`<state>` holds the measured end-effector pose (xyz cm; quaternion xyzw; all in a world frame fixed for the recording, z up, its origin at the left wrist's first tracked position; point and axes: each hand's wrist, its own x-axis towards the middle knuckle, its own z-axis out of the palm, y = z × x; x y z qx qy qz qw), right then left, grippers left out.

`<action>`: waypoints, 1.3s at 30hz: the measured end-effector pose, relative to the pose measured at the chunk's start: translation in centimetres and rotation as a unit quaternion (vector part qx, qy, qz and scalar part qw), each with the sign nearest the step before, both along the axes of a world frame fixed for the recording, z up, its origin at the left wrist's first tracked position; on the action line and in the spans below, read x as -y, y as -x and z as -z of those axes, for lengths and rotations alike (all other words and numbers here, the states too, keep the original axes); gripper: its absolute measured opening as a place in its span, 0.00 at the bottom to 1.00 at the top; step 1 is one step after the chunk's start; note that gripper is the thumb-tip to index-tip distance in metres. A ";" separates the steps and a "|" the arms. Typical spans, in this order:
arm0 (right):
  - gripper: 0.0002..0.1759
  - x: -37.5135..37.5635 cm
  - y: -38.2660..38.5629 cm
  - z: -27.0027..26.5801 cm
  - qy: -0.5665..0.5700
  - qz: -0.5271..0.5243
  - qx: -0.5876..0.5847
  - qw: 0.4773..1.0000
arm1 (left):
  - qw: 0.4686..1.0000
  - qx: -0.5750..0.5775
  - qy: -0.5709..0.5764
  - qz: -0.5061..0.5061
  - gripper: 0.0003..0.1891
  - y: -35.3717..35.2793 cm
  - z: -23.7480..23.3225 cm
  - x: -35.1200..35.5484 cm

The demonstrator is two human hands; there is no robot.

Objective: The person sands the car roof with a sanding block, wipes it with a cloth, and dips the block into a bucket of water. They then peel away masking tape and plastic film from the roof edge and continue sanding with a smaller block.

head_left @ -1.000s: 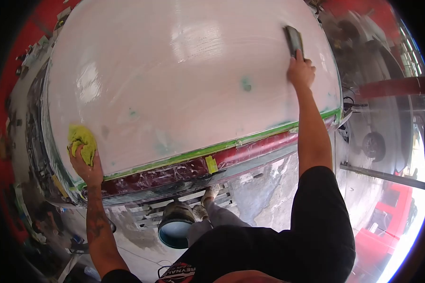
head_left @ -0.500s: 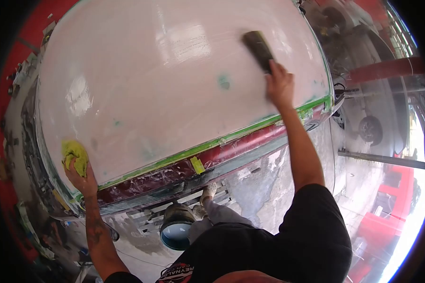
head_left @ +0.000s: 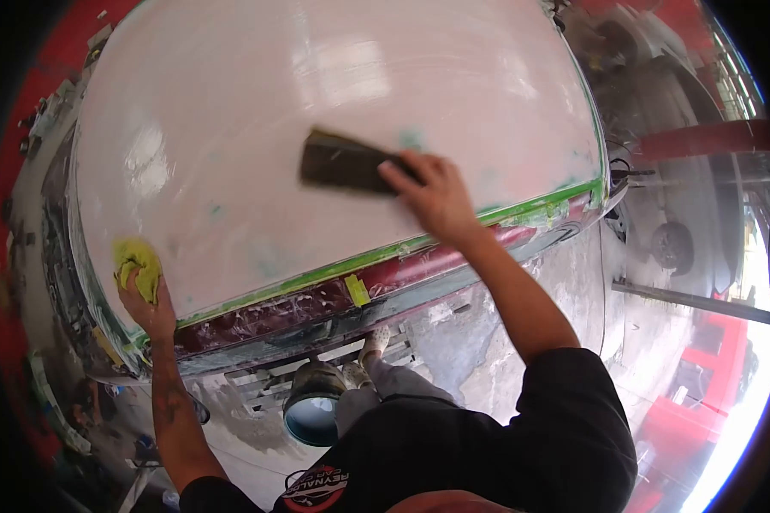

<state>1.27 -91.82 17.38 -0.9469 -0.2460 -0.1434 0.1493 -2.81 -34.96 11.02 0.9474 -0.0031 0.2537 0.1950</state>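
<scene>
My right hand (head_left: 436,192) grips one end of a long dark sanding block (head_left: 346,162), which lies over the middle of a wet, pinkish car panel (head_left: 231,128). The block is slightly blurred. At the panel's lower left corner, my left hand (head_left: 148,306) holds a bunched yellow-green cloth (head_left: 139,265) against the surface. Greenish patches show through the pink coat in places. Green masking tape (head_left: 334,275) runs along the near edge, above a dark red body section (head_left: 269,316) smeared with whitish residue.
A bucket (head_left: 312,410) of pale liquid stands on the floor by my feet, near a slatted grate (head_left: 261,389). To the right is another car (head_left: 672,197) behind a metal bar (head_left: 697,293). Red structures (head_left: 701,385) stand at the far right.
My right hand has swept the sanding block left and toward me, turning it from steep to nearly level. My left hand and the cloth stay in about the same place.
</scene>
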 end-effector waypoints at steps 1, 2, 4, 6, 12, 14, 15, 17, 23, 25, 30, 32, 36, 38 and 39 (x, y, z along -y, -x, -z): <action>0.32 3.9 -1.5 0.3 -0.001 0.066 0.036 0.997 | 1.000 -0.005 -0.004 -0.013 0.28 0.1 -0.2 0.2; 0.31 7.9 -3.2 0.8 -0.009 0.158 0.061 0.985 | 1.000 -0.001 -0.021 -0.008 0.29 0.0 -0.6 0.7; 0.29 19.0 -7.7 4.5 -0.004 0.296 0.049 0.954 | 0.999 0.007 -0.040 -0.010 0.29 -0.1 -0.9 0.8; 0.29 17.8 -10.5 4.2 0.046 0.444 0.012 0.895 | 0.999 0.005 -0.040 -0.030 0.29 0.0 -1.0 0.9; 0.27 -16.3 -7.3 0.4 0.030 0.099 0.049 0.993 | 0.998 0.022 -0.045 -0.027 0.28 -0.2 -1.3 1.3; 0.29 -21.8 -2.2 0.6 -0.001 -0.065 0.001 0.998 | 0.999 0.027 -0.035 -0.015 0.27 -0.1 -1.1 1.0; 0.30 -22.4 0.2 0.8 0.000 -0.161 0.001 0.987 | 0.999 0.028 -0.032 -0.021 0.27 0.0 -1.2 1.1; 0.31 -21.1 0.0 0.4 0.026 -0.231 0.013 0.973 | 0.999 0.026 -0.024 -0.018 0.28 -0.1 -1.4 1.3; 0.27 -14.3 -16.6 -0.1 0.081 0.031 0.105 0.991 | 0.999 0.020 -0.020 -0.034 0.28 0.0 -0.9 1.3; 0.26 -15.5 -16.8 -0.5 0.079 0.080 0.110 0.988 | 0.999 0.018 -0.024 -0.031 0.28 -0.1 -1.3 1.3; 0.28 -20.4 -4.2 0.0 0.091 -0.085 0.060 0.990 | 0.998 0.034 -0.032 -0.030 0.28 0.1 -1.5 1.5; 0.30 -21.4 1.9 -2.0 0.037 -0.163 -0.045 0.985 | 0.998 0.043 -0.039 -0.023 0.28 -0.1 -1.3 1.4; 0.31 -17.5 10.1 -6.2 -0.134 -0.107 -0.156 0.973 | 0.998 0.044 -0.027 -0.027 0.28 -0.2 -0.4 1.1; 0.30 -11.8 16.2 -7.4 -0.413 0.068 -0.389 0.821 | 0.998 0.046 -0.034 -0.030 0.29 -0.1 -0.3 0.5; 0.30 -9.6 18.3 -7.7 -0.452 0.099 -0.399 0.792 | 0.998 0.015 -0.045 -0.028 0.31 -1.1 0.2 0.1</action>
